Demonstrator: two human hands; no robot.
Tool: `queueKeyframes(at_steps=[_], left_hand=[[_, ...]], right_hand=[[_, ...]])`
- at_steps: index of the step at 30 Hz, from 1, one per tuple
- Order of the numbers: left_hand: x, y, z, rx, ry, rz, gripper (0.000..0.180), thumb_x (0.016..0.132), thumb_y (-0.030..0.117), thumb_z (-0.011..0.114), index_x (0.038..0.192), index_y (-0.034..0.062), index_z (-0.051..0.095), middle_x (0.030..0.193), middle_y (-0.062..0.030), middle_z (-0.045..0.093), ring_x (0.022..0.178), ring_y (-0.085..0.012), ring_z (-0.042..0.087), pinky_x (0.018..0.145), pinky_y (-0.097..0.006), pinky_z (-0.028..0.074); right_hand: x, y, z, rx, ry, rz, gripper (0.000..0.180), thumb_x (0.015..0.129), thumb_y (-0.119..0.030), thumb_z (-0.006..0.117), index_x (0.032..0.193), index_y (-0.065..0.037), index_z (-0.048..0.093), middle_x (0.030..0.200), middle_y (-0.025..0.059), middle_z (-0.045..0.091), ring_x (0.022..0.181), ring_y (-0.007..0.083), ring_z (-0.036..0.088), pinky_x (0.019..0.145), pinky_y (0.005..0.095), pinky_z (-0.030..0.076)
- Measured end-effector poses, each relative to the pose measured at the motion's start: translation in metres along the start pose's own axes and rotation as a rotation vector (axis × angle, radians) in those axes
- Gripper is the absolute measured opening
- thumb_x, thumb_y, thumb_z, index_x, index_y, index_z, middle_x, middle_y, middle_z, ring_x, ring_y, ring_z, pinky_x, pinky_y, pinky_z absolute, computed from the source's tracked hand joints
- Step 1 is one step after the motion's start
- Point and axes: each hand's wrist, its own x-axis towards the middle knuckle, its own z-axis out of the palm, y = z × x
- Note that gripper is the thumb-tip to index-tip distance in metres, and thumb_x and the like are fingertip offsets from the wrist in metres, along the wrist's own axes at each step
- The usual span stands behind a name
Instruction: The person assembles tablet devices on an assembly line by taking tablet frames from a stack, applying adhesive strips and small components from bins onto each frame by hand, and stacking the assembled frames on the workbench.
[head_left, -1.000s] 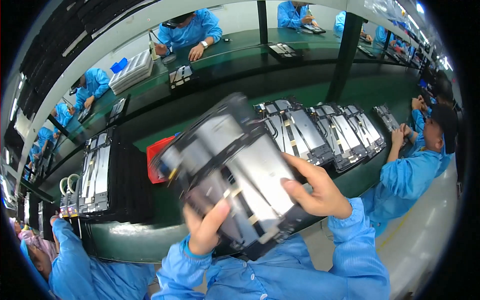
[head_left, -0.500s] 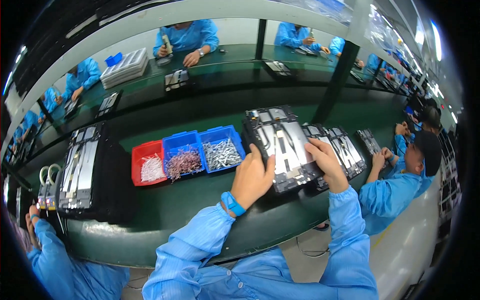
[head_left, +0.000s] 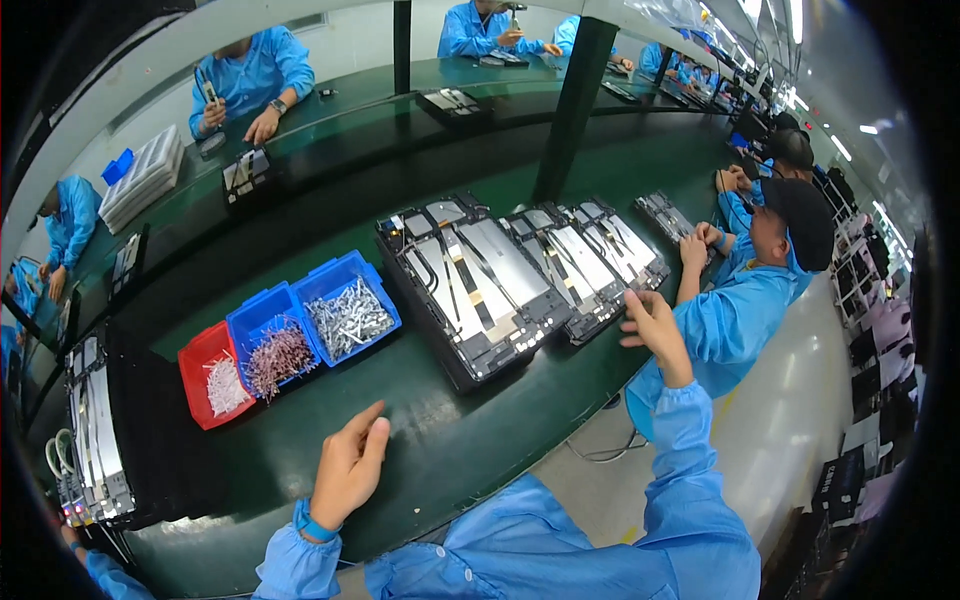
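Several opened tablet-like devices, with silver plates and dark flat cables bared, lie on the green bench. The nearest device rests on top of a stack, with a second device and a third device to its right. My right hand hovers just off the front right corner of these devices, fingers apart and holding nothing. Over the bench's near edge, left of the stack, my left hand is open with thumb and index finger stretched out, touching no device.
On the left stand a red bin of white small pieces, a blue bin of pinkish ones and another blue bin of silvery ones. Farther left is another device stack. A co-worker sits at right; a dark post rises behind.
Both hands have let go of the device, which now lies on the stack. My left hand has drawn back toward me and left. The whole view has swung to the right.
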Motion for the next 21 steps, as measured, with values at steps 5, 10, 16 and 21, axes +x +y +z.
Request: queueKeyframes(at_steps=[5,10,16,21], left_hand=[[-0.02,-0.019,-0.008,-0.097,-0.012,-0.069,0.04,0.101,0.025,0.057,0.125,-0.0062,0.061,0.07,-0.0014,0.056,0.064,-0.0063,0.05,0.058,-0.024,0.043],[-0.038,-0.026,-0.025,-0.192,-0.011,-0.126,0.036,0.1,0.023,0.06,0.122,-0.005,0.063,0.07,0.0015,0.054,0.064,-0.0048,0.048,0.058,-0.022,0.041],[-0.039,-0.045,-0.04,-0.027,0.073,-0.003,0.031,0.095,0.02,0.064,0.116,-0.0036,0.066,0.066,-0.0018,0.055,0.059,-0.0071,0.049,0.054,-0.027,0.042],[-0.024,-0.045,-0.068,0.231,0.414,0.222,0.027,0.09,0.009,0.067,0.115,-0.0022,0.066,0.066,-0.0039,0.053,0.054,-0.0085,0.046,0.05,-0.027,0.038]], right_hand=[[-0.001,-0.003,0.028,0.158,0.143,0.065,0.085,0.086,-0.048,0.074,0.14,0.006,0.037,0.111,0.0136,0.055,0.077,0.015,0.056,0.057,0.0292,0.054],[0.001,-0.014,0.028,0.438,0.017,0.183,0.052,0.082,-0.042,0.079,0.11,-0.001,0.064,0.084,0.0029,0.064,0.068,0.0117,0.059,0.058,0.0302,0.056],[0.028,-0.005,0.03,0.676,-0.225,0.149,0.029,0.091,-0.029,0.068,0.113,-0.01,0.065,0.101,0.0043,0.071,0.088,0.0194,0.069,0.073,0.0384,0.058],[0.073,0.015,-0.018,0.625,-0.337,0.065,0.029,0.093,-0.026,0.067,0.116,-0.009,0.064,0.104,0.0032,0.07,0.092,0.0197,0.069,0.081,0.0361,0.057]])
